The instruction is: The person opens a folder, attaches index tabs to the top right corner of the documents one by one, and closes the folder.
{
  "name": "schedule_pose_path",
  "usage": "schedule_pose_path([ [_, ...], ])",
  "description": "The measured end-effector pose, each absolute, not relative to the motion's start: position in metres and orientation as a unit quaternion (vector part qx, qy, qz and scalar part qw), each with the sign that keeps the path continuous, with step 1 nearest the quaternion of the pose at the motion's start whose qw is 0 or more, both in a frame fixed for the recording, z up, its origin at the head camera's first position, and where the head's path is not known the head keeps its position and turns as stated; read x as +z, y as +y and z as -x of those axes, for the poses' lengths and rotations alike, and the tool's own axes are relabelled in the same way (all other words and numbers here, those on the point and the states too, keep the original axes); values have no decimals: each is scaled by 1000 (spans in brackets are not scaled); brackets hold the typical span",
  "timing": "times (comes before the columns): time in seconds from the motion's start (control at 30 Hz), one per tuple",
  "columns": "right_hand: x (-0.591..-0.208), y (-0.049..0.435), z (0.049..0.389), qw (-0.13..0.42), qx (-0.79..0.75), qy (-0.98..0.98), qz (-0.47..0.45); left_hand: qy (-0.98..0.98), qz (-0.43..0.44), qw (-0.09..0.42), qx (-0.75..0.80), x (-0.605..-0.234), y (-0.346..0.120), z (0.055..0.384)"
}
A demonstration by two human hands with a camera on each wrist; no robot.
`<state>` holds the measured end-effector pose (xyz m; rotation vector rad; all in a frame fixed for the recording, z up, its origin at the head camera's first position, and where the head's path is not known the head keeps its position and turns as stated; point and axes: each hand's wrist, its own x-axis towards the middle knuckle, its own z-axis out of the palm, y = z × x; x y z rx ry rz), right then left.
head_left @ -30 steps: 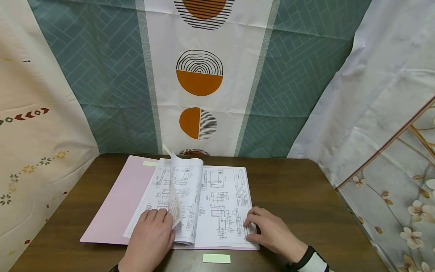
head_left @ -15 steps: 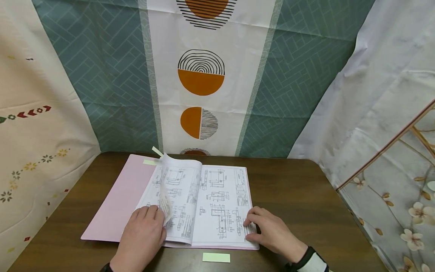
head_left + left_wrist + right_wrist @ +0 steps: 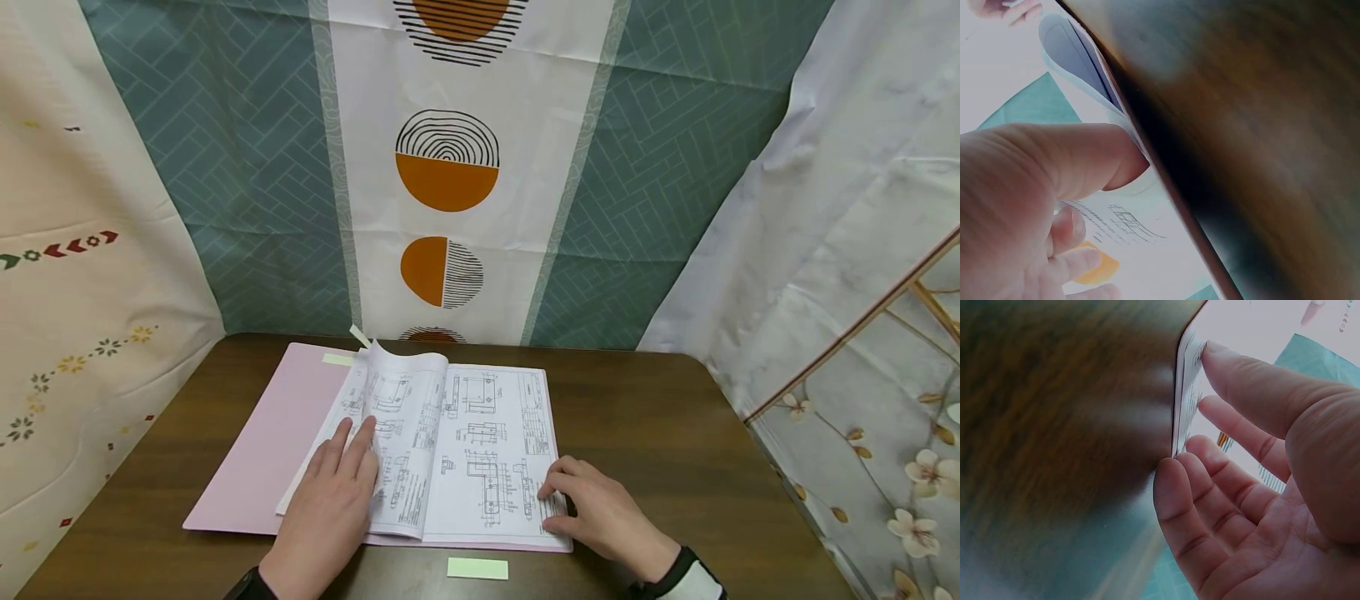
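Illegible small print (image 3: 534, 429) on the drawing sheets (image 3: 491, 454)

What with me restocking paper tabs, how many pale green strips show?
3: near strip on the table, flat strip on the pink folder, tilted strip by the curled page, at its top corner; others may be hidden.

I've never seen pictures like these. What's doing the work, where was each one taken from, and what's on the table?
No machine here: you see a person's bare left hand and bare right hand. The wide picture comes from a camera worn on the head, looking forward and down; the two close-ups come from cameras worn on each wrist. On the brown wood-grain table lies an open, flat pink folder with white printed sheets of line drawings. A rectangular pale green strip lies on the near side. The left hand rests on the left-side pages; the right fingertips touch the right edge. Neither hand plainly grips anything.
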<state>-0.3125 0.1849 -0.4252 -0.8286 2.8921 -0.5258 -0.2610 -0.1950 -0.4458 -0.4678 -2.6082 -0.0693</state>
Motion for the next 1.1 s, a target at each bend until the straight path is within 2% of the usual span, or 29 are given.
schedule_pose_path([
  [0.37, -424, 187, 310, 46, -177, 948, 261, -958, 191, 210, -37, -440, -185, 259],
  [0.63, -424, 184, 312, 44, -178, 947, 263, -954, 209, 217, -14, -432, -179, 262],
  [0.8, -426, 183, 316, 38, -166, 948, 269, -956, 196, 216, 10, -422, -159, 264],
  [1.1, -423, 180, 321, 40, -166, 945, 277, -939, 296, 176, 8, -415, -110, 272],
])
